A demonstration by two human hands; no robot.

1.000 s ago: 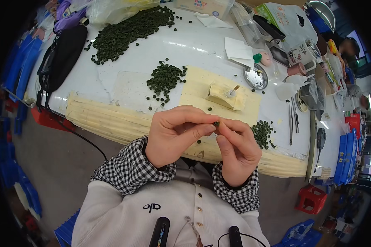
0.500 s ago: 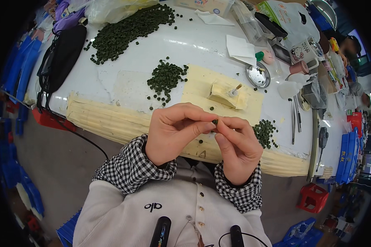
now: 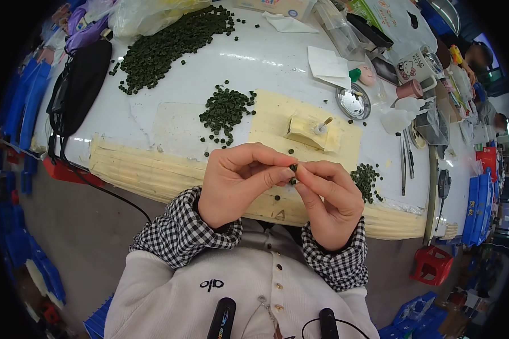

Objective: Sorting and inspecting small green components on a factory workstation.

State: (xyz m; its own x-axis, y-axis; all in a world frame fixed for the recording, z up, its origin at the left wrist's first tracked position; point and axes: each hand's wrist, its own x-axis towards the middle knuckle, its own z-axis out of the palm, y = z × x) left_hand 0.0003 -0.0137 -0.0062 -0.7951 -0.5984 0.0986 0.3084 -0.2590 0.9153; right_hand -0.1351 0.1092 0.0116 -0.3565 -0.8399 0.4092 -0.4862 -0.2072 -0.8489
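Between the fingertips of both my hands is a small dark green piece (image 3: 293, 168), held over the near edge of the table. My left hand (image 3: 240, 179) pinches it between thumb and forefinger. Thumb and forefinger of my right hand (image 3: 332, 198) meet it from the other side, closed on it too; the fingertips partly hide it. Just past my hands lies a yellow sheet (image 3: 266, 121) bearing a cream block (image 3: 305, 134) with a small upright peg. Left of the sheet is a pile of green pieces (image 3: 225, 110), and a smaller pile (image 3: 366, 182) lies right of my right hand.
A large heap of green pieces (image 3: 158, 53) lies at the far left beside a black cloth bag (image 3: 87, 85). To the right are a round metal dish (image 3: 353, 101), tweezers (image 3: 403, 164) and a white squeeze bottle (image 3: 396, 118). Yellowish padding (image 3: 136, 169) lines the near table edge.
The view has shifted slightly. My hands keep pinching the green piece at nearly the same spot; my right hand's fingers have turned a little.
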